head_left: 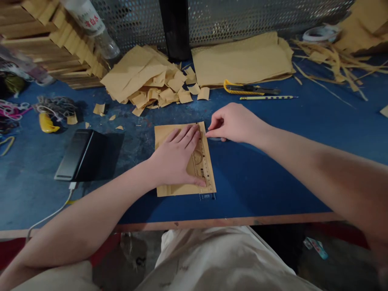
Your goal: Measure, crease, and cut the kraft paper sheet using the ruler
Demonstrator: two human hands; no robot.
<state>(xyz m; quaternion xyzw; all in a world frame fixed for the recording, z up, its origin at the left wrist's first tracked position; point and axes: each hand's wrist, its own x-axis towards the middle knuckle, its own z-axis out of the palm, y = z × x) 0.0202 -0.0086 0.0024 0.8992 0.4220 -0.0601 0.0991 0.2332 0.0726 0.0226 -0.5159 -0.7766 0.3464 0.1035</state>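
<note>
A tan paper sheet lies on the blue table in front of me. A clear plastic ruler rests along its right edge. My left hand lies flat on the sheet and ruler, fingers stretched out and pressing them down. My right hand is closed in a pinch at the top right corner of the sheet, gripping a small dark tool whose tip meets the ruler's edge; I cannot make out what it is.
Cut tan paper scraps and a stack of tan sheets lie at the back. A yellow utility knife and a pencil are behind my right hand. A black phone with cable sits left. A plastic bottle is at back left.
</note>
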